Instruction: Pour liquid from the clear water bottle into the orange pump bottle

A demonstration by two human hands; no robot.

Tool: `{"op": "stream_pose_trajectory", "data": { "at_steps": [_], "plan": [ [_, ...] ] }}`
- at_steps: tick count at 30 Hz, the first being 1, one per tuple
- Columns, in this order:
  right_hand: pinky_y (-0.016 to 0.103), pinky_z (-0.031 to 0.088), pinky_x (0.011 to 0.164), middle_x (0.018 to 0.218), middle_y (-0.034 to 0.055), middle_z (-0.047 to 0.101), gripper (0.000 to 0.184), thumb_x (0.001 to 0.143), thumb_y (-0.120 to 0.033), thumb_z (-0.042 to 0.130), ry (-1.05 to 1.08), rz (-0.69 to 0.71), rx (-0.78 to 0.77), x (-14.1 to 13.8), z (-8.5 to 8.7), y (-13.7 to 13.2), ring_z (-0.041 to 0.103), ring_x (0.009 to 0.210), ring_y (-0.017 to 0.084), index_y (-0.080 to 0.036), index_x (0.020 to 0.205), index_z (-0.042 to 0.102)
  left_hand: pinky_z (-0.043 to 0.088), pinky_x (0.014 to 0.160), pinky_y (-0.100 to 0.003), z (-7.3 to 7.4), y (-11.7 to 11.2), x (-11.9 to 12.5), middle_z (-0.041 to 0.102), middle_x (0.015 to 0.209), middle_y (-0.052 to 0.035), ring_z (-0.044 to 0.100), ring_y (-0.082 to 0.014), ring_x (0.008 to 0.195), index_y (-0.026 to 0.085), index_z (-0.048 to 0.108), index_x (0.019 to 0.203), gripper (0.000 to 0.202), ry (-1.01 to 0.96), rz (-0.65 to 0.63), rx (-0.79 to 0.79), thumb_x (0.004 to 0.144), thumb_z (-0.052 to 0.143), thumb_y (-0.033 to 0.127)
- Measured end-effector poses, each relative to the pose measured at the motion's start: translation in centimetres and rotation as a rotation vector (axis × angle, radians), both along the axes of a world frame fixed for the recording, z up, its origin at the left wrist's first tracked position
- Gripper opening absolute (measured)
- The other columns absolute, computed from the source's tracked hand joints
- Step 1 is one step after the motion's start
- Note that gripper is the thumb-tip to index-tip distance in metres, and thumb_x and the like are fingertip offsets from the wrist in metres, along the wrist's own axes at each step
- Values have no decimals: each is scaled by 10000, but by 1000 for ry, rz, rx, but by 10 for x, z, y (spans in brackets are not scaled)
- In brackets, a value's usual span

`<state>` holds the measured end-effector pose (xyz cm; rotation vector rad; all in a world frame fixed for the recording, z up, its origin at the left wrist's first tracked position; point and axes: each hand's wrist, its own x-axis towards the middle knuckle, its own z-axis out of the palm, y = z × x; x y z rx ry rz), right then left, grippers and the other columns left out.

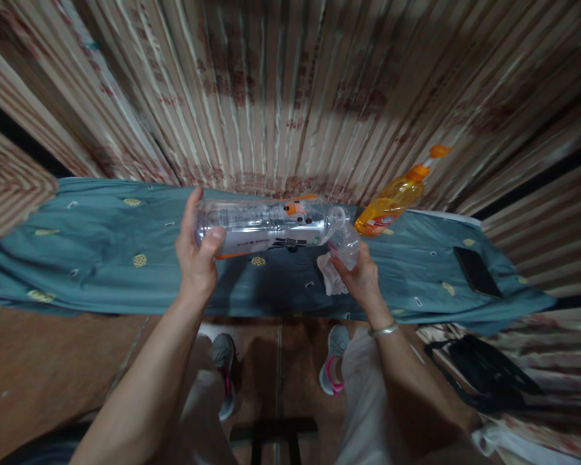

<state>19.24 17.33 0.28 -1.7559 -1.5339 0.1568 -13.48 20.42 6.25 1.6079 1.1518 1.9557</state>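
A large clear plastic bottle (266, 226) with an orange and black printed label lies sideways above the cloth-covered table, its mouth to the right. My left hand (197, 248) is wrapped round its base, thumb on the near side. My right hand (361, 274) grips a small clear plastic container (347, 244), which meets the bottle's mouth; its exact kind is hard to make out. Just under the right hand lies a crumpled whitish cloth or tissue (331, 274). Beyond that hand stands a bottle of orange liquid (390, 203) with an orange pump top.
A teal patterned cloth (101, 258) covers the narrow table. On its right part rests a dark phone (476, 271). Stacked cardboard (290, 97) walls the back and sides. A black bag (489, 371) sits low at the right, and a dark stool-like frame (274, 429) stands below.
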Motion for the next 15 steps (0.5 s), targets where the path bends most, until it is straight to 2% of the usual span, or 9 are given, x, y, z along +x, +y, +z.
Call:
{"op": "stream_pose_trajectory", "data": {
  "at_steps": [7,15],
  "plan": [
    [486,599,889,1250,159,743,669,797,-448,718,5,26,30,0,-1,1,749,1056,356,-201,1386,519,541,962,-492,-2,0,-1,683,1184,-44,668,-318,1105,390,569,1449,688,24,-28,-6,816,654,647],
    [476,603,897,1269,158,737,668,799,-437,716,-12,33,43,1,-2,1,747,1070,349,-197,1389,517,523,976,-466,-2,0,-1,682,1198,-52,656,-305,1102,324,581,1452,739,3,-27,-1,805,675,669]
  ]
}}
